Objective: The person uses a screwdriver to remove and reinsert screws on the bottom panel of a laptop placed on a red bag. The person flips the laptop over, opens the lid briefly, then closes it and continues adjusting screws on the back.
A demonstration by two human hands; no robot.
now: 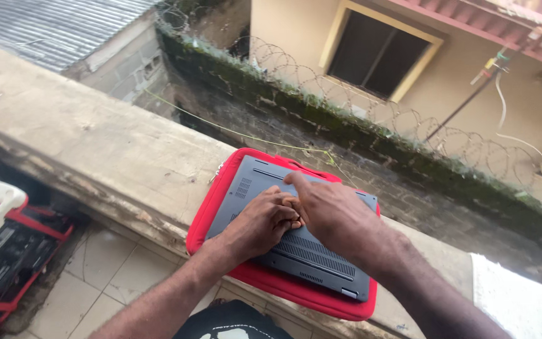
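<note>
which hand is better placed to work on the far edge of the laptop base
Right, probably: the right hand already stretches its index finger to the far edge of the laptop, while the left hand sits curled mid-panel.

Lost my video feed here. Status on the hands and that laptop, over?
Left hand and right hand both pressed on the grey laptop, underside up. Laptop lies on a red sleeve on the concrete ledge. Nothing in the way.

Both hands, left hand (263,220) and right hand (329,210), press the upturned laptop (308,254).
</note>
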